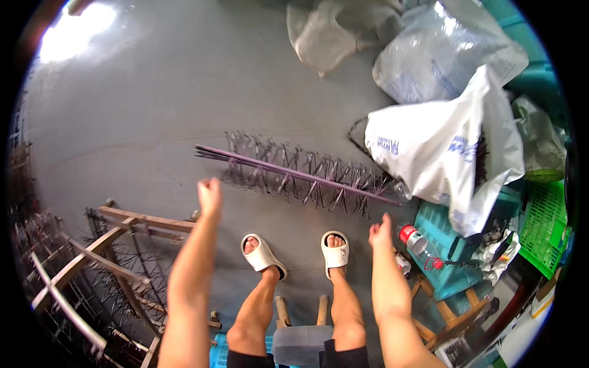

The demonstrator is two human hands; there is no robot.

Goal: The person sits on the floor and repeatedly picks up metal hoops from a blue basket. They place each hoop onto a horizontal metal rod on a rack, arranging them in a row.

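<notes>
In front of my feet is a long purple-grey rack (288,173) with many thin dark prongs along both sides, slanting down to the right. My left hand (210,195) is closed, a short way nearer to me than the rack's left end. Close to its right end is my right hand (380,232), fingers curled in and thumb up. A gap shows between each hand and the rack. What the curled fingers hold, if anything, is hidden. Whether the rack touches the floor is unclear.
White plastic bags (429,144) and a teal crate (438,245) with a red-labelled bottle (412,238) stand on the right, beside a green basket (545,227). Wooden frames (80,257) with more pronged racks fill the lower left. A grey stool (302,343) is between my legs.
</notes>
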